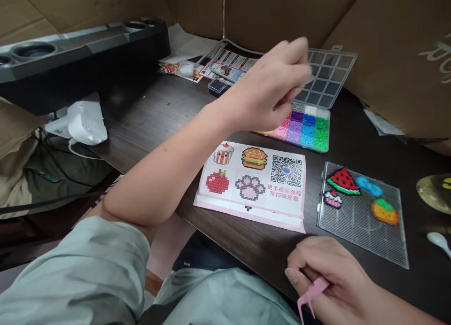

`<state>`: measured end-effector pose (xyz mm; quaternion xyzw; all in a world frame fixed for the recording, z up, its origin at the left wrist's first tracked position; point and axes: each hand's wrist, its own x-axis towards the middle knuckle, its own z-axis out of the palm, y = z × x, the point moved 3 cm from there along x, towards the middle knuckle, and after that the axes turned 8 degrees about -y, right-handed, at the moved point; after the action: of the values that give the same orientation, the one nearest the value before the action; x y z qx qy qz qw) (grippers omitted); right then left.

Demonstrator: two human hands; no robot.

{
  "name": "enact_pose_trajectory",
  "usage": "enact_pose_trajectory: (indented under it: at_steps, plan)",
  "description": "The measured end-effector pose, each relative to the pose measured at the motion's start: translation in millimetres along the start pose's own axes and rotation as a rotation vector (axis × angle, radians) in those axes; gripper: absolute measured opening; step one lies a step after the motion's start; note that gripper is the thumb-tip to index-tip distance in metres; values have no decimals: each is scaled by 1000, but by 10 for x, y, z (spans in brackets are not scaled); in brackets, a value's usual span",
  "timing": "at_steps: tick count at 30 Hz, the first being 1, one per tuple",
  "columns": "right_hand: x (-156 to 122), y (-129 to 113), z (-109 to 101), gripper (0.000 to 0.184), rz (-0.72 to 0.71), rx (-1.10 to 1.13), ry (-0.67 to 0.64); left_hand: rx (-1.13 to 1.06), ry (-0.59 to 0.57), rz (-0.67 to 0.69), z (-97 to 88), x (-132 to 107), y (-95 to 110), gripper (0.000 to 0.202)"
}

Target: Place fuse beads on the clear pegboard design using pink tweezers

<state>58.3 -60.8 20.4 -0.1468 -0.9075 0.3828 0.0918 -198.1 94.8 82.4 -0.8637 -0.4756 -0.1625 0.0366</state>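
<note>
Tweezers (310,294), pink, are gripped in the right hand (338,278) at the near edge of the table (158,113). The left hand (268,95) hovers with bunched fingers over the bead box (310,127); whether it holds something I cannot tell. The pegboard (369,236) by the right edge carries four small figures, and most pegs seem bare.

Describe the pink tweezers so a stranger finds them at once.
Start at the dark wooden table; at its near edge, just below the clear pegboard, rests the right hand. The tweezers stick out of its grip, prongs pointing down. They are the only pink tool, unlike the white spoon farther right.
</note>
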Motion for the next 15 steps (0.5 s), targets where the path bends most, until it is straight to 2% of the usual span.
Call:
enact_pose_trajectory:
  at_steps: [6, 9, 10, 12, 15]
  plan:
    - [16, -32, -30, 20, 5, 28, 11, 58, -92, 47, -49, -70, 76, 66]
    - [38, -40, -42, 23, 20, 38, 22, 84, -83, 32, -118, -178, 69, 83]
    - [40, -39, -52, 23, 27, 39, 29, 98, -47, 21, -164, -206, 65, 87]
    - [30, -34, -82, 22, 34, 34, 39, 118, 102, -5, -270, -234, 54, 88]
    - [-3, -15, -99, 24, 65, 25, 0, 91, 352, 10, -323, -232, 21, 70]
